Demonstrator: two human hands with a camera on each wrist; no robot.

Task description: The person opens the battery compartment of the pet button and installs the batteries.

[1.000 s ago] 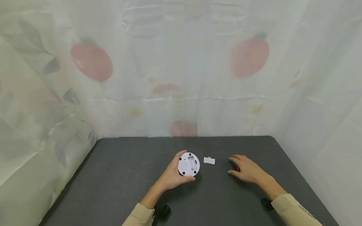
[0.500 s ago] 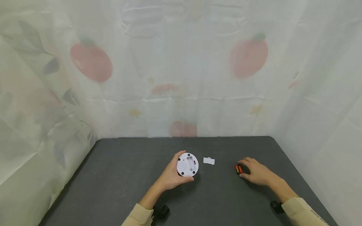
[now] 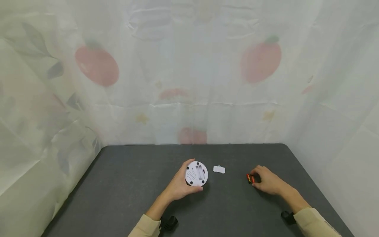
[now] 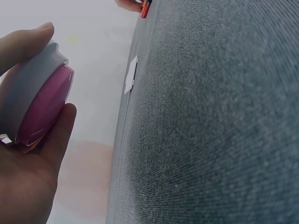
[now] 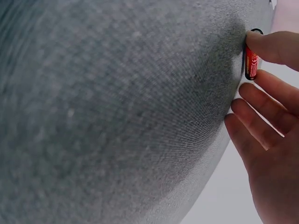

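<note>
The left hand (image 3: 179, 186) holds a round white device (image 3: 196, 173) with its fingers curled around the edge, a little above the dark grey table (image 3: 118, 197). The back of the device faces up, and its battery slot is open. In the left wrist view its other side is pink. A small white cover (image 3: 219, 169) lies on the table just beside it. The right hand (image 3: 267, 182) rests on the table and touches red batteries (image 3: 250, 178) with its fingertips (image 5: 268, 46); I cannot tell if it grips them.

round device (image 3: 196, 173) left, cover (image 3: 219, 169) middle, batteries (image 3: 250, 178) right, on table (image 3: 124, 191)
</note>
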